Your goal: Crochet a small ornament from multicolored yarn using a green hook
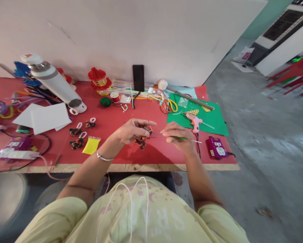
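Note:
Between the finger and thumb of my left hand (132,131) is a small crocheted piece of dark multicoloured yarn (140,143), orange, black and green. A strand of its yarn loops up over my left fingers. My right hand (178,136) grips a thin crochet hook (184,137) with a green handle, its metal tip pointing left at the yarn piece. Whether the tip touches the yarn is too small to tell. Left of my hands lie several similar crocheted pieces (77,143) with white bead loops, beside a small yellow packet (91,145).
A pink glue gun (195,122) rests on green sheets (219,118) at right, near yellow-handled scissors (172,105) and a purple power socket box (216,147). A white flask (55,81), a mug (78,106) and white cards (49,118) stand or lie left. A phone (138,77) leans on the wall.

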Demonstrator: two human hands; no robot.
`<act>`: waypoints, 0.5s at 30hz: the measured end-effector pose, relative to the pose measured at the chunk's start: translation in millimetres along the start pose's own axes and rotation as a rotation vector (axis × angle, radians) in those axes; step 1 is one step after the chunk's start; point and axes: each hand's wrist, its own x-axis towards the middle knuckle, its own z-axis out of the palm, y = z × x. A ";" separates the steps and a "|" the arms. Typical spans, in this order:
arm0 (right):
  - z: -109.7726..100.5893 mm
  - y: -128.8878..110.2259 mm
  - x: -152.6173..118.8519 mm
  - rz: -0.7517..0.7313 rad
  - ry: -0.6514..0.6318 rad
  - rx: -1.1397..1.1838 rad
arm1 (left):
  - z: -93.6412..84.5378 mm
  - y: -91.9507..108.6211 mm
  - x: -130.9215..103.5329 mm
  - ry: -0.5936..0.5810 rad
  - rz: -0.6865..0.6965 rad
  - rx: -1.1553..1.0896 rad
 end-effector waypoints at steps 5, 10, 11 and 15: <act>12.5 10.1 -9.4 0.136 0.078 0.185 | 6.7 -6.7 2.7 -0.040 0.029 0.039; 60.2 22.8 -16.2 0.220 0.479 0.229 | 32.2 -25.2 14.3 0.093 0.234 0.003; 65.6 22.2 -14.5 0.223 0.542 0.197 | 35.1 -27.5 16.3 0.116 0.260 -0.011; 59.3 10.5 0.0 0.371 0.428 0.153 | 32.0 -26.3 16.9 0.121 0.243 0.022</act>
